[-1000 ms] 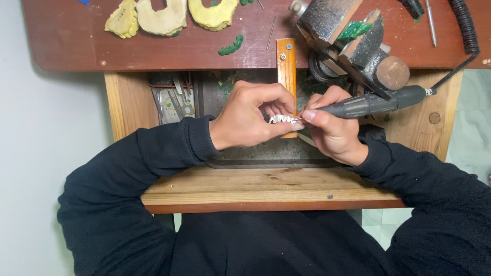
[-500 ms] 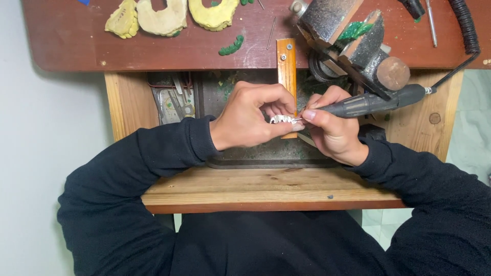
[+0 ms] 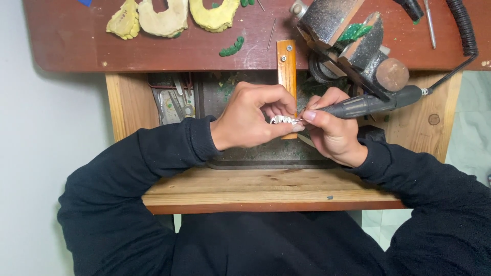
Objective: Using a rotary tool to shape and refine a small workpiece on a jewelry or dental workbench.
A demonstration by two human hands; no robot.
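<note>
My left hand (image 3: 255, 120) pinches a small silvery-white toothed piece (image 3: 282, 120) against the end of a narrow orange wooden peg (image 3: 287, 66) that juts out from the bench. My right hand (image 3: 332, 133) grips a black rotary handpiece (image 3: 371, 105) like a pen, its tip touching the piece. A coiled black cable (image 3: 463, 25) runs from the handpiece up to the right. Both forearms, in black sleeves, rest on the wooden drawer front (image 3: 266, 189).
A dark metal vise (image 3: 353, 38) holding green wax stands at the upper right. Yellowish plaster casts (image 3: 169, 15) and green wax bits (image 3: 232, 47) lie on the red-brown benchtop (image 3: 76, 46). The open drawer holds metal tools (image 3: 176, 99) and green shavings.
</note>
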